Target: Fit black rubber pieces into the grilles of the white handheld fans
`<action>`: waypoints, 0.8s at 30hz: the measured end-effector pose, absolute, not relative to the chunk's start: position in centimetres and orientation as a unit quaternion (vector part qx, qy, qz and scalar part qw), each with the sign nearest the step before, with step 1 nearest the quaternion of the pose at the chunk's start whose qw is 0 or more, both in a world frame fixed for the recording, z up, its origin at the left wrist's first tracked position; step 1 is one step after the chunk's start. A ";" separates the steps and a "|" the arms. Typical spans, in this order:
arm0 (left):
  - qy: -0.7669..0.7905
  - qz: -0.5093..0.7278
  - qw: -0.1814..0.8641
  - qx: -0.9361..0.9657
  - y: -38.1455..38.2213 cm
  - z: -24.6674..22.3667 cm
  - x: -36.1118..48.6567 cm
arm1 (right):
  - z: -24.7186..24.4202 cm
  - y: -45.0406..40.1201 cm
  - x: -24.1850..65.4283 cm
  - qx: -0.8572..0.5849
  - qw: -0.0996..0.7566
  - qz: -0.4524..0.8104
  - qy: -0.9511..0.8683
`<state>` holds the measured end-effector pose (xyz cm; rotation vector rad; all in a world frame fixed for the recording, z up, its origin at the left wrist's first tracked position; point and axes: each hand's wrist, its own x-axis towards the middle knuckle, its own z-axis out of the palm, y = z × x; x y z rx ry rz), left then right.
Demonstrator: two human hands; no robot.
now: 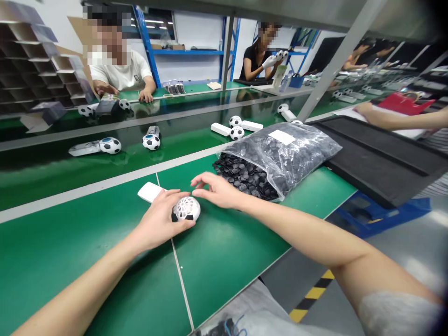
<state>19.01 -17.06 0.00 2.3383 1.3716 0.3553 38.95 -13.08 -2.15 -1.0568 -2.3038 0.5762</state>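
My left hand (159,217) is wrapped round the head of a white handheld fan (187,208), which lies on the green bench. The fan's head is a football-like dome with an openwork grille and a few black patches. Its white handle (150,192) sticks out beyond my fingers. Just right of the dome is my right hand (219,190), thumb and forefinger curved with a small gap between their tips. I see nothing held there. Close behind that hand, small black pieces (245,177) spill from a clear plastic bag (297,144).
Several football-headed fans (237,133) lie on the green conveyor (185,140) beyond a pale rail. A black tray (385,154) stands at right, near another person's arm (402,119). Co-workers (119,74) sit across the line. A slanted metal post (336,65) rises behind the bag.
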 end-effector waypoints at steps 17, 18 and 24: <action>0.442 0.109 0.291 0.841 -17.2 0.8 17.9 | -2.4 -10.7 41.2 -0.451 0.018 -0.073 -0.890; 0.444 0.112 0.289 0.841 -17.2 0.8 18.0 | -2.3 -10.8 41.3 -0.452 0.019 -0.070 -0.889; 0.446 0.116 0.303 0.834 -17.0 0.6 18.1 | -1.5 -11.5 41.4 -0.476 0.069 -0.022 -0.876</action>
